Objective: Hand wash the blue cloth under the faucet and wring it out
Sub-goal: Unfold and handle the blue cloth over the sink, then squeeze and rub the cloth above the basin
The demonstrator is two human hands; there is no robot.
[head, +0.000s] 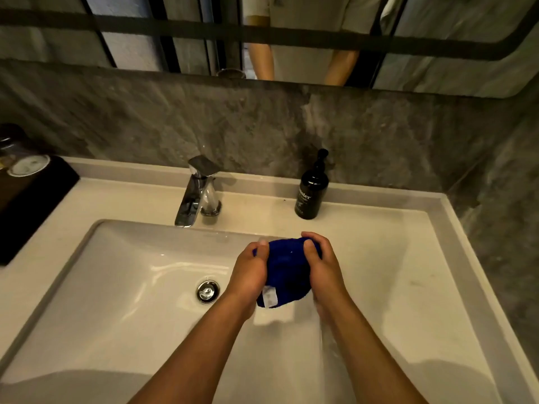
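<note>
The blue cloth [287,268] is bunched into a dark wad over the right part of the white sink basin [122,287], a white label hanging from its lower edge. My left hand [250,272] grips its left side with the thumb on top. My right hand [322,265] grips its right side, fingers curled over the far edge. The chrome faucet [194,193] stands at the back of the basin, to the left of the cloth; I see no water running from its spout. The drain [207,291] lies just left of my left wrist.
A black pump bottle [312,191] stands on the white counter behind my hands. A dark tray [32,199] with a glass sits at the far left. A grey stone wall and a mirror rise behind the counter.
</note>
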